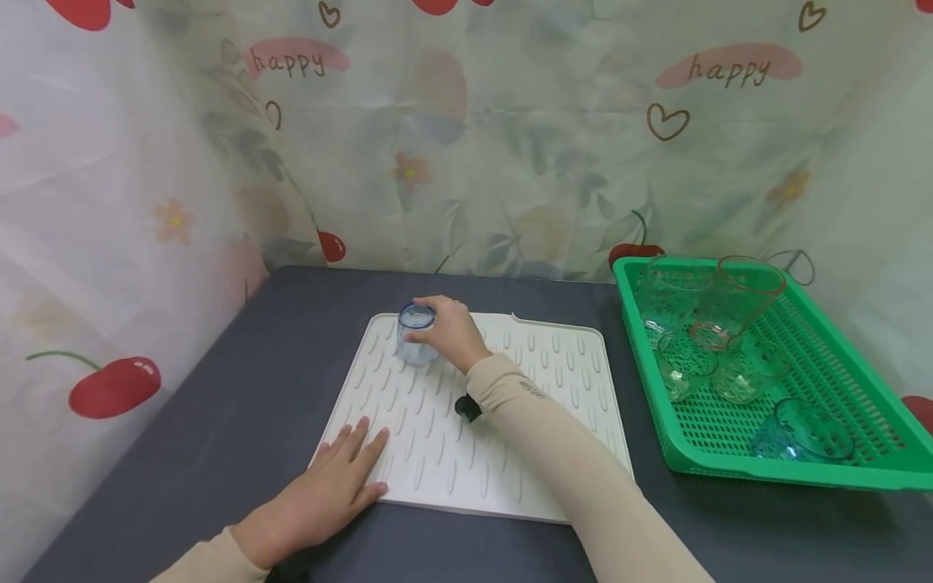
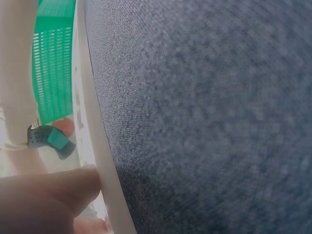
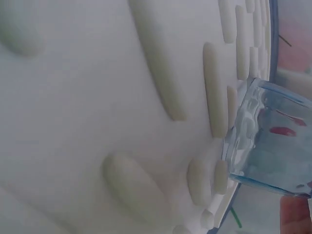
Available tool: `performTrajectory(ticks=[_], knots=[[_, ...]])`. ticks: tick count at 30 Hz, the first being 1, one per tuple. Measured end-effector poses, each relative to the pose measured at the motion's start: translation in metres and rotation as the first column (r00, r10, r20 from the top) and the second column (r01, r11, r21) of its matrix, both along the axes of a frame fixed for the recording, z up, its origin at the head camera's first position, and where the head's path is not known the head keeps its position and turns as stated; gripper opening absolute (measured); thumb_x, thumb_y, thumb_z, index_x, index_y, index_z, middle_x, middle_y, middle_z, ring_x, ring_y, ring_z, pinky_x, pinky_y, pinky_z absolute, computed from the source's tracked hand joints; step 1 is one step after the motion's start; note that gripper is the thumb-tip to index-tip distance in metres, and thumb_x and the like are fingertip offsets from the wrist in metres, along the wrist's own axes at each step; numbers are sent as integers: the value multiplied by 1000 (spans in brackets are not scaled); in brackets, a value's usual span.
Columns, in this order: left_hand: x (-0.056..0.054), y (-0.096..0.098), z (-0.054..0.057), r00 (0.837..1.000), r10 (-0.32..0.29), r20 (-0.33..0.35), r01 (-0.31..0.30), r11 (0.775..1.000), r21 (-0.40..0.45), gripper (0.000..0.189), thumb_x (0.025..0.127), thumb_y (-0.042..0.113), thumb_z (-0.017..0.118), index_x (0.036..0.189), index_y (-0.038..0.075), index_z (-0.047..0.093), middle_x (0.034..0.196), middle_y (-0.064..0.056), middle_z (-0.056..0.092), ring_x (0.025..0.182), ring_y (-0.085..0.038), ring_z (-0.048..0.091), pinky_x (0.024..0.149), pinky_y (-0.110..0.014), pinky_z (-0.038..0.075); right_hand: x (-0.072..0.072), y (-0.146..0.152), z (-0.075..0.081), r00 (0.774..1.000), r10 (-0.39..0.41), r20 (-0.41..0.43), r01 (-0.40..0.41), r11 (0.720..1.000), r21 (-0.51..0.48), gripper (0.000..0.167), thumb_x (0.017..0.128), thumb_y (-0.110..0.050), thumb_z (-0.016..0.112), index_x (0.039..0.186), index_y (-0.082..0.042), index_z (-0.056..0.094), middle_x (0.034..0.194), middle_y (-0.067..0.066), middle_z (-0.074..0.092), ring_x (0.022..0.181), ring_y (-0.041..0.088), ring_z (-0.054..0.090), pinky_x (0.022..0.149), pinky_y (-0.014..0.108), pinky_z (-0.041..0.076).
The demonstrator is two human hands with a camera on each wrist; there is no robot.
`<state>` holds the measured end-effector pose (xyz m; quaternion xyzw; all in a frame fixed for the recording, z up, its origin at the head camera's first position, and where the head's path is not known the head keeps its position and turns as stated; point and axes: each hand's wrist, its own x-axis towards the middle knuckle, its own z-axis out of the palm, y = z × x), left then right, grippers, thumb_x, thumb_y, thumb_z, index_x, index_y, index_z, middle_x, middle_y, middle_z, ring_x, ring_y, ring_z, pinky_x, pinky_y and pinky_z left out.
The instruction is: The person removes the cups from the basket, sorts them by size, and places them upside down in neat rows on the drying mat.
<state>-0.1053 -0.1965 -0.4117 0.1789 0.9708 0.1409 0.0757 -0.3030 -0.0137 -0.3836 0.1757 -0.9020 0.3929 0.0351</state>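
A small clear glass (image 1: 411, 344) with a blue rim stands upright at the far left corner of a white ridged draining mat (image 1: 466, 470). My right hand (image 1: 453, 330) grips it near the rim, thumb on the near side and fingers on the far side. In the right wrist view, the thick patterned base of the glass (image 3: 268, 136) meets the mat, and one fingertip shows beside it. My left hand (image 1: 328, 487) lies with fingers spread on the mat's front left edge. The left wrist view shows a finger (image 2: 63, 192) touching the mat's rim.
To the right, a green perforated plastic basket (image 1: 647, 389) holds a tall clear glass (image 1: 666, 295), a pink-rimmed glass (image 1: 743, 304), two low clear glasses (image 1: 681, 368) and a tilted blue glass (image 1: 805, 433). A dark grey cloth (image 1: 240, 405) covers the table; patterned curtains hang around it.
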Motion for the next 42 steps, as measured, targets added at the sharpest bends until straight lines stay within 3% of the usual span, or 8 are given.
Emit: performTrajectory(ticks=[9, 15, 25, 37, 42], knots=[[-2, -1, -1, 1000, -2, 16, 2, 1000, -4, 66, 95, 39, 59, 148, 5, 38, 154, -29, 26, 141, -51, 24, 105, -68, 27, -1, -2, 1, 998, 8, 58, -5, 998, -62, 60, 73, -27, 86, 128, -20, 62, 122, 3, 66, 110, 21, 62, 93, 36, 50], [-2, -1, -2, 1000, -4, 8, 4, 1000, -7, 66, 95, 38, 59, 148, 5, 38, 154, -29, 26, 141, -51, 24, 105, -68, 27, -2, -1, 0, 994, 14, 107, -3, 995, -99, 58, 73, -28, 86, 125, -23, 61, 109, 2, 66, 97, 18, 61, 84, 35, 50], [-2, -1, -2, 1000, -7, 6, 7, 1000, -11, 66, 94, 39, 59, 148, 6, 39, 153, -29, 27, 140, -51, 24, 105, -68, 27, -4, 1, -6, 988, 48, 148, -25, 987, -158, 62, 73, -26, 86, 128, -25, 57, 129, 0, 60, 122, 23, 55, 97, 40, 48], [-1, -1, 0, 1000, -7, 0, 7, 1000, -1, 65, 95, 37, 59, 147, 4, 40, 153, -30, 27, 140, -52, 25, 104, -68, 27, -4, -1, -4, 988, 69, 136, -53, 991, -120, 66, 73, -21, 86, 131, -22, 54, 130, 3, 58, 122, 23, 54, 101, 41, 45], [-2, 0, -1, 1000, -2, 27, 2, 1000, 3, 66, 94, 38, 60, 147, 4, 39, 153, -30, 26, 140, -51, 24, 105, -68, 26, -4, -1, -5, 989, 61, 135, -47, 994, -103, 67, 73, -23, 86, 131, -24, 53, 132, 3, 57, 125, 23, 52, 104, 41, 43]])
